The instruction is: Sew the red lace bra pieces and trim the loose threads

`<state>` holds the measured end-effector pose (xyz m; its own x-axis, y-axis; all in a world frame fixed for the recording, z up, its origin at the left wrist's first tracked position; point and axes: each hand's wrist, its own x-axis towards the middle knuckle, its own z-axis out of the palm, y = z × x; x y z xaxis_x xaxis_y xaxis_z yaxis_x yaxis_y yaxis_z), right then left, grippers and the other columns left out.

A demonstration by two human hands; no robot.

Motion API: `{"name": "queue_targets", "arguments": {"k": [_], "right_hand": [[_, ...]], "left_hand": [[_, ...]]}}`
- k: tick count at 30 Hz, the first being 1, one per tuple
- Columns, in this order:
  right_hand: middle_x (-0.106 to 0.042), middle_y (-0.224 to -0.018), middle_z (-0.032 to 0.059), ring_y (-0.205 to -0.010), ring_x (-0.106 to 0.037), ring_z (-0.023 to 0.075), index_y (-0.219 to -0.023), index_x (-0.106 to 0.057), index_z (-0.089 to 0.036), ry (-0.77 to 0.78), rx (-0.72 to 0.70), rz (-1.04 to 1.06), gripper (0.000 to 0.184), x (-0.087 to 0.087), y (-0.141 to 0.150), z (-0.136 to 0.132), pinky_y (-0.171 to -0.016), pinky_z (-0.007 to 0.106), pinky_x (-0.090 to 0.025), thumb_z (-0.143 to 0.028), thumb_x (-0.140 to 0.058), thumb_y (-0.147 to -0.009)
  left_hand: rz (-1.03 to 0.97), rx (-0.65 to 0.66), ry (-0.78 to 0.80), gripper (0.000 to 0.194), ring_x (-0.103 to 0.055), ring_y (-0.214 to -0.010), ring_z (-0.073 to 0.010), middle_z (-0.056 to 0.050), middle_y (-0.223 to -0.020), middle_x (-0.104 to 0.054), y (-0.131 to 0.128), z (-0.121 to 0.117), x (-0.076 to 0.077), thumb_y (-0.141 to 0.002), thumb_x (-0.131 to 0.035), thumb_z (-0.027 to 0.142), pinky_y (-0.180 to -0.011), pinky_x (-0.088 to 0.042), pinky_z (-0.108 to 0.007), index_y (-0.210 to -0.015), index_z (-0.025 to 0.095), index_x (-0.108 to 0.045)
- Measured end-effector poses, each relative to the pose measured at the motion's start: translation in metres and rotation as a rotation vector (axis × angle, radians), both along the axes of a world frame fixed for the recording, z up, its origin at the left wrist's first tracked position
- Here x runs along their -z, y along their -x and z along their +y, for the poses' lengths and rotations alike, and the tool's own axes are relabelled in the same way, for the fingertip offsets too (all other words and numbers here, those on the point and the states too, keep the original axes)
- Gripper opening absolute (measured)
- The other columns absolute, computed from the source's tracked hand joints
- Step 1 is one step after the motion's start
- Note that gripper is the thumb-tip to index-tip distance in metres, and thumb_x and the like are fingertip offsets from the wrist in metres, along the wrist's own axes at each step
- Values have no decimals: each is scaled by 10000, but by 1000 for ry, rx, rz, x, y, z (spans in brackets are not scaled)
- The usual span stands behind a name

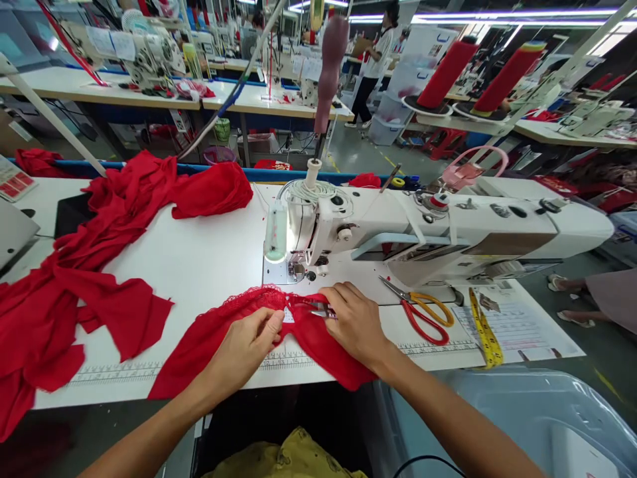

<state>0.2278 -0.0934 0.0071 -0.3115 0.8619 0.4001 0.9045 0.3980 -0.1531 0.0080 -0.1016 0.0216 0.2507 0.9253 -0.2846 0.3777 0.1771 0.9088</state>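
A red lace-edged garment piece (213,332) lies at the table's front edge, below the sewing machine's needle area. My left hand (251,342) pinches it near the middle, thumb against fingers. My right hand (355,322) is closed around small metal thread snips (326,309), mostly hidden by the fingers, with their blades toward the red fabric. Just behind both hands stands the white sewing machine (343,226), its presser foot (297,270) lit by a lamp. Red-and-orange-handled scissors (423,309) rest to the right of my right hand.
A heap of red fabric (114,245) covers the table's left side. A yellow tape measure (485,332) lies over a printed sheet (530,325) at right. Below that is a clear plastic bin (497,398). Red thread cones (448,73) stand behind; another person (381,60) stands farther off.
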Motion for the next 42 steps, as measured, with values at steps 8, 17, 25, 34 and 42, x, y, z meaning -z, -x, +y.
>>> {"name": "queue_targets", "arguments": {"k": [8, 17, 25, 34, 42], "right_hand": [[-540, -665, 29, -608, -473, 186, -985, -623, -118, -273, -272, -128, 214, -20, 52, -61, -496, 337, -287, -49, -464, -859], [-640, -780, 44, -632, -573, 168, -1119, -598, -95, -28, -481, -57, 210, 16, 63, -77, -483, 319, -370, -180, -465, -981], [-693, -879, 27, -704, -645, 182, -1148, -593, -149, 203, -454, -39, 272, 6, 63, -74, -514, 304, -418, -175, -563, -879], [-697, -766, -35, -610, -620, 127, -919, -601, -235, 359, -240, 345, 170, -10, 46, -66, -551, 239, -413, -388, -671, -892], [-707, -946, 30, -777, -662, 163, -1111, -561, -226, 135, -103, 306, 183, -27, 42, -53, -648, 275, -458, -300, -416, -1026]], "left_hand": [[-838, -368, 278, 191, -666, -1016, -199, -46, -1023, -731, -10, 1, -20, -817, -735, 363, -849, -568, -274, -899, 196, -693], [-902, -535, 322, 252, -710, -846, -194, -30, -812, -744, 2, -20, -1, -692, -860, 277, -773, -581, -274, -837, 152, -695], [-926, -517, 345, 280, -698, -766, -152, -13, -811, -733, 5, -24, -9, -707, -856, 301, -763, -581, -253, -887, 162, -692], [-819, -353, 289, 488, -720, -884, -236, -63, -974, -746, 2, -28, -5, -608, -889, 254, -787, -575, -320, -1043, 181, -681], [-732, -364, 270, 551, -716, -939, -246, -82, -1025, -745, -1, -28, -3, -580, -909, 291, -824, -569, -323, -1070, 181, -683]]}}
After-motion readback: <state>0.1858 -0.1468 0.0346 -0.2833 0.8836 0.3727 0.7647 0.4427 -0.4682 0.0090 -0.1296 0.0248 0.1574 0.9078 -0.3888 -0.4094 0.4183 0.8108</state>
